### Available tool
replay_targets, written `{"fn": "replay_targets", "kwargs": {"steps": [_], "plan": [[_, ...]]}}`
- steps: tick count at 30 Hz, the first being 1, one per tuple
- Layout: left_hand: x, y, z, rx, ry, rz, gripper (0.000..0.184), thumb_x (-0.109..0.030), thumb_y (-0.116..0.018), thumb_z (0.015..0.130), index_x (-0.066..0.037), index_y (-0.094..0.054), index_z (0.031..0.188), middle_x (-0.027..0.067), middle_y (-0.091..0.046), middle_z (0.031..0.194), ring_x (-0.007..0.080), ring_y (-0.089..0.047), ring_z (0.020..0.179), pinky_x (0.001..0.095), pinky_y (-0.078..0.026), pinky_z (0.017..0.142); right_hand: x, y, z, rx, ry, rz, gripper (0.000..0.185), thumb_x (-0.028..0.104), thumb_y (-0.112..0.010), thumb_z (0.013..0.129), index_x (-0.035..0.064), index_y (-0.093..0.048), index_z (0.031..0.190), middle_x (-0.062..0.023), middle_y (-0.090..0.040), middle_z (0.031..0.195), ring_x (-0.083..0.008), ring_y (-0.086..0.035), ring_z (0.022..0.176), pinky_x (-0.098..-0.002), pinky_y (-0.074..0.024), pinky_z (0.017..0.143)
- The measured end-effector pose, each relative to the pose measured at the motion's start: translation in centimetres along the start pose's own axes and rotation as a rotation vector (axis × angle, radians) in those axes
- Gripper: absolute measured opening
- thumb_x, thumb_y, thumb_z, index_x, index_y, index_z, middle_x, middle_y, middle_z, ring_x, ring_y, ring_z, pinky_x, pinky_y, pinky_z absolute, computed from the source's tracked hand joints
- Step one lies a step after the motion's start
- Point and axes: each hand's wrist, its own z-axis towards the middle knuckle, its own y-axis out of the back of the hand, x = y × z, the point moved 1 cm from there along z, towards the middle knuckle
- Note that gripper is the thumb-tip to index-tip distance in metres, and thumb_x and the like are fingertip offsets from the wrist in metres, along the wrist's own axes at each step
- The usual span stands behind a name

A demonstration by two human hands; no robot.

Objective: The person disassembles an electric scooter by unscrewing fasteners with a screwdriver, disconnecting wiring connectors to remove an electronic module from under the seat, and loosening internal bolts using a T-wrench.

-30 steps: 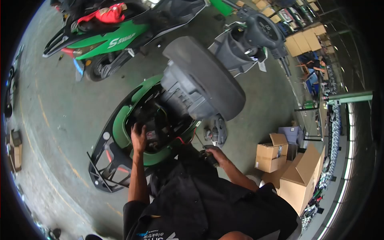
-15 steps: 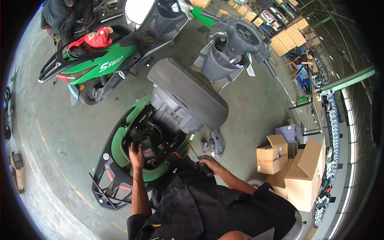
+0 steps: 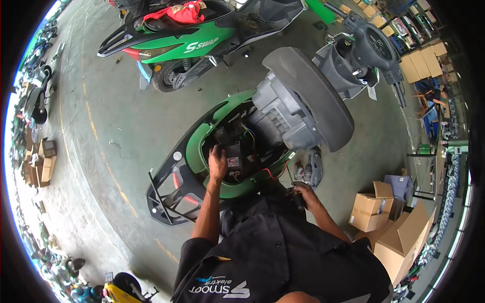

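My left hand (image 3: 217, 163) reaches into the open under-seat compartment of a green scooter (image 3: 232, 190). Its fingers are slightly apart and touch the dark parts beside a black box with a label (image 3: 233, 161); the fingertips are partly hidden. Outside the compartment's near right side, my right hand (image 3: 304, 192) is closed around a dark-handled screwdriver (image 3: 298, 201), its thin shaft pointing up toward the scooter. A red wire (image 3: 268, 172) runs out over the compartment rim close to that shaft. The raised black seat (image 3: 316, 98) leans forward above the compartment.
Another green scooter (image 3: 187, 46) with a red cloth (image 3: 182, 12) stands beyond. Past the seat are the handlebars (image 3: 374, 45). Grey-black parts (image 3: 309, 169) lie on the floor beside my right hand. Cardboard boxes (image 3: 371, 208) stand to the right, and parked scooters (image 3: 40, 96) line the far left.
My view has turned, so the scooter and both hands appear farther right and higher. The left hand stays in the compartment, and the right hand still holds the screwdriver beside it.
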Motion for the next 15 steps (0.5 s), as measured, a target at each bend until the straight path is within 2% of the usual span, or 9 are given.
{"fn": "replay_targets", "kwargs": {"steps": [6, 15], "plan": [[-0.5, 0.1, 0.1, 0.016, 0.029, -0.005, 0.026, -0.011, -0.053, 0.095, 0.0, -0.063, 0.115, 0.0278, -0.063, 0.107, 0.0466, -0.058, 0.104, 0.0513, -0.048, 0.092, 0.1, 0.1, -0.1, 0.0, 0.008, -0.012, 0.034, 0.007, -0.054, 0.094, -0.0034, -0.052, 0.126, -0.0177, -0.071, 0.103, -0.0274, -0.073, 0.087, -0.0389, -0.0611, 0.074], [-1.0, 0.3, 0.0, 0.021, -0.004, 0.013, 0.026, -0.011, -0.052, 0.095, -0.001, -0.064, 0.117, 0.027, -0.063, 0.11, 0.0462, -0.059, 0.104, 0.051, -0.048, 0.092, 0.4, -0.3, -0.5, -0.037, 0.01, -0.054, 0.031, 0.008, -0.056, 0.093, -0.0022, -0.058, 0.122, -0.0151, -0.072, 0.099, -0.0241, -0.071, 0.082, -0.0367, -0.0596, 0.069]]}}
